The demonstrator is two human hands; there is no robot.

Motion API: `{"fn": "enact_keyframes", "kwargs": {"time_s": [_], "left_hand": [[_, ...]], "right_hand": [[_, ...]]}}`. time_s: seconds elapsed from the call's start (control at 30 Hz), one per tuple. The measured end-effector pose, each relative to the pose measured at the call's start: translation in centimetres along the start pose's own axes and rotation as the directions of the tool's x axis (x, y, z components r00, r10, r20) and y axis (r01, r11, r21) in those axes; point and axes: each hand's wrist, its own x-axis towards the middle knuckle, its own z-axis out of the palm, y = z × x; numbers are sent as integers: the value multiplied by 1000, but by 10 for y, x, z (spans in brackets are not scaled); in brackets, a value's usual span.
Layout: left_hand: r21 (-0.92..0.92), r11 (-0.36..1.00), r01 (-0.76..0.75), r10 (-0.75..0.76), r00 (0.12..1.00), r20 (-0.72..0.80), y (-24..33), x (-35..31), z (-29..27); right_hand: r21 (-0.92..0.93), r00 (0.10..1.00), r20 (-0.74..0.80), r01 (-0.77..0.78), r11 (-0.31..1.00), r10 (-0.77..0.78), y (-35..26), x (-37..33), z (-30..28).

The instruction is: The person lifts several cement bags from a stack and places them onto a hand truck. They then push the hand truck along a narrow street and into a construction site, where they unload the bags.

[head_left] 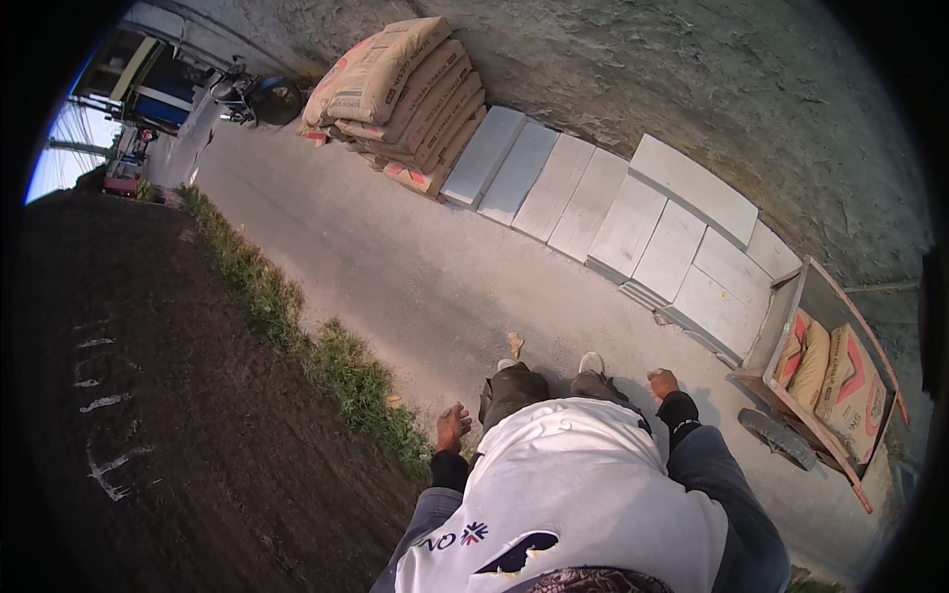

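My left hand (454,427) hangs at my left side, above the grassy edge of the path. Its fingers are loosely bent and slightly apart, with nothing seen in them. On the other side, my right hand (663,383) hangs free over the concrete, also relaxed and holding nothing visible. It is nearest to the row of pale grey blocks (682,252) and to a handcart (791,395), touching neither. The cart has a wheel and wooden rails, and carries several brown paper sacks (848,395). My feet stand on the path between both hands.
Beyond the blocks, several filled cement sacks (395,89) are stacked against a rough grey wall (672,69). A motorcycle (259,97) stands farther down the path (336,237). Along the left run a grass strip (341,371) and a dark slope or wall (198,376) with white marks.
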Motion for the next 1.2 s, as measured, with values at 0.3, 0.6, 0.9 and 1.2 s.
{"fn": "enact_keyframes", "kwargs": {"time_s": [0.3, 0.6, 0.9, 1.2], "left_hand": [[-157, 961, 226, -234, 972, -35, -26, 74, -58], [-332, 936, 115, -132, 991, -30, 97, 188, -153], [-475, 879, 28, -131, 974, -185, 168, 255, -244], [-590, 734, 337, -502, 854, -137, 100, 256, -249]], "right_hand": [[1, 996, 47, 78, 997, -78, -138, 53, 32], [-278, 973, 53, 229, 933, -223, -329, 62, 154], [-558, 796, 178, 566, 607, -578, -601, 62, 269], [-643, 402, 3, 702, 306, -916, -966, 144, 315]]}}
